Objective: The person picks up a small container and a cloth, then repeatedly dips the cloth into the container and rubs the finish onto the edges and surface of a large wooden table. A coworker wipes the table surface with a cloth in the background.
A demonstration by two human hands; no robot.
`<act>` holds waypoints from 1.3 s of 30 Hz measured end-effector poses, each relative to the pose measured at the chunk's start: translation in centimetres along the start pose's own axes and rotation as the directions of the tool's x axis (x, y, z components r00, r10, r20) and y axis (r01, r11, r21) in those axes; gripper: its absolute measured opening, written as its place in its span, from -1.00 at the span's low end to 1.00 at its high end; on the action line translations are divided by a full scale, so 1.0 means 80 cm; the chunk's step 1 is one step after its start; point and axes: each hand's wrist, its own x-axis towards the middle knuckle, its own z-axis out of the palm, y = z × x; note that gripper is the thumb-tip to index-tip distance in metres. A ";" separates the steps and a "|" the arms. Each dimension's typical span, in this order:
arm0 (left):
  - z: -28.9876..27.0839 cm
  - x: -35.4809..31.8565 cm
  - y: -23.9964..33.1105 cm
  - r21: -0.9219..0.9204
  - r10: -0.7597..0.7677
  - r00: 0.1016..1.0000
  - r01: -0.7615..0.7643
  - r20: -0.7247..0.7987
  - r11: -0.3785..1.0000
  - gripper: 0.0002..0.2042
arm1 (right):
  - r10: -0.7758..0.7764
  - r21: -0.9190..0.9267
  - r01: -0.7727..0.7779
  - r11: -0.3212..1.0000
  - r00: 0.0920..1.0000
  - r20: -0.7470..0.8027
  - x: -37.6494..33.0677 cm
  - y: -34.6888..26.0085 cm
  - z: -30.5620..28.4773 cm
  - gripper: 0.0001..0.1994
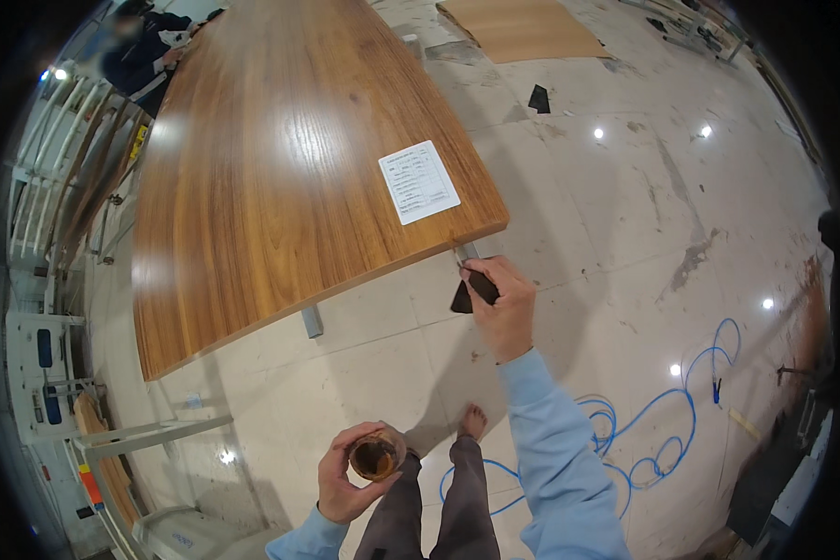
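Note:
My right hand (506,306) grips what looks like a small paintbrush (482,286) by its dark handle. Its tip meets the front edge of a large wood-grain panel (252,215), close to the right corner; my fingers hide part of the tool. Down at waist height, my left hand (345,481) wraps round a clear cup (377,455) with brown stuff in the bottom and smeared on its walls. A white printed label sheet (420,182) lies on the glossy panel near that same corner.
Another person (135,56) stands at the panel's far left side. A blue hose (686,420) lies in loops on the tiled floor to the right. A cardboard sheet (523,28) lies farther back. Metal frames (149,437) stand at the left. A grey leg (313,322) shows under the panel.

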 end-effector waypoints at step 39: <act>-0.088 -0.053 -0.064 -0.107 -0.017 0.995 0.006 -0.097 0.994 -0.26 | -0.027 -0.077 0.022 0.997 0.998 -0.062 -0.068 -0.060 0.116 -0.79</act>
